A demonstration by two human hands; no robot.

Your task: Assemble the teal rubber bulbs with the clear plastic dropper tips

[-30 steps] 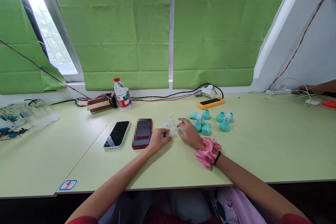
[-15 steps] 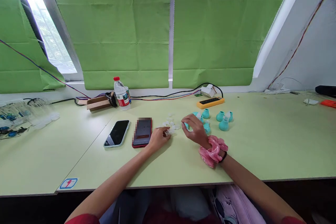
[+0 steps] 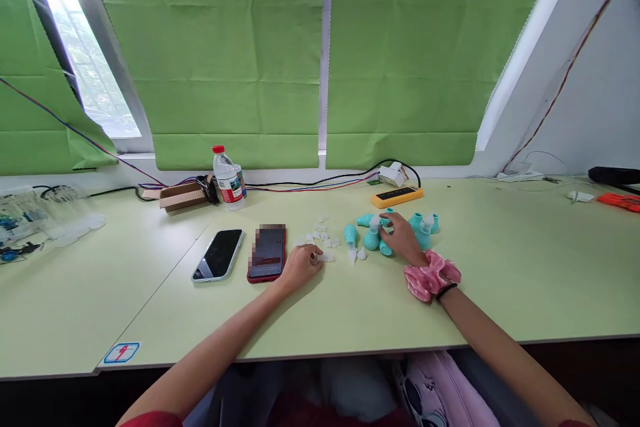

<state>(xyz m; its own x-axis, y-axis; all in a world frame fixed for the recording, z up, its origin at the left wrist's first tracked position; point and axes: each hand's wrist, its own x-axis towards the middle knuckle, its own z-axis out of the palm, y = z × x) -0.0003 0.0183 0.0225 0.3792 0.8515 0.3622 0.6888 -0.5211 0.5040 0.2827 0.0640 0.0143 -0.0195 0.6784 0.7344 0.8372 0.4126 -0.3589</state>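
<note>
My left hand point(image 3: 303, 265) rests on the table with its fingers curled in a pinch around a small translucent plastic piece point(image 3: 327, 257), partly hidden by the fingertips. Just beyond it lie several small whitish plastic pieces point(image 3: 320, 235). My right hand point(image 3: 404, 240), with a pink scrunchie at the wrist, is among several teal rubber bulbs point(image 3: 371, 239). Its thumb and index finger curve around one bulb, mostly covered by the fingers. Between the hands lies another teal bulb point(image 3: 351, 235) with a clear pointed tip, beside a loose whitish tip point(image 3: 361, 254).
Left of my left hand lie a red-edged phone point(image 3: 268, 253) and a pale-cased phone point(image 3: 219, 255). Behind them stand a red-capped bottle point(image 3: 229, 179) and an open cardboard box point(image 3: 184, 197). A yellow power strip point(image 3: 397, 197) and cables run along the back. Clear plastic bags point(image 3: 47, 213) lie far left.
My right hand has moved right to the cluster of bulbs, uncovering the tipped bulb and loose tip between the hands. My left hand has stayed nearly in place, its piece now showing more.
</note>
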